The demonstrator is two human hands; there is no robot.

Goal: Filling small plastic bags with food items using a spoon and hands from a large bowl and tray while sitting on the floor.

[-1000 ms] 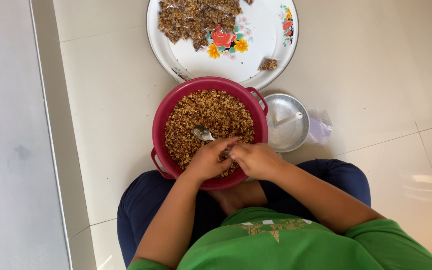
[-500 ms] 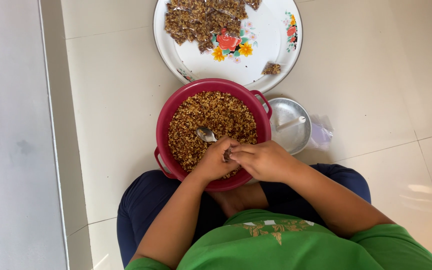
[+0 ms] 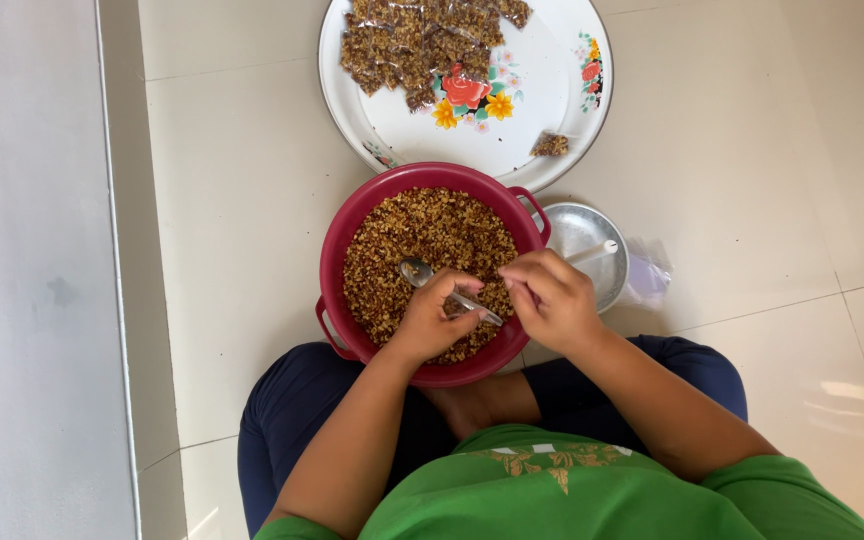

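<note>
- Metal spoon (image 3: 430, 280), held in the left hand (image 3: 434, 318), fingers curled around its handle, bowl end lying on the grain mix inside the red basin (image 3: 337, 250).
- Right hand (image 3: 550, 298) hovers over the basin's right side, fingertips pinched together; what they hold is too small to tell.
- Red basin sits before the seated person's crossed legs, nearly full of brown grain-and-nut mix (image 3: 432, 232).
- Just right of the basin: a small metal bowl (image 3: 584, 228), a white stick across it.
- Beyond the basin: a round white flowered tray (image 3: 542, 70) holding small clear packets of the mix (image 3: 422, 40).

I see a green short-sleeved top (image 3: 552, 495) with gold embroidery at the neckline, dark navy trousers (image 3: 282, 420), bare forearms.
</note>
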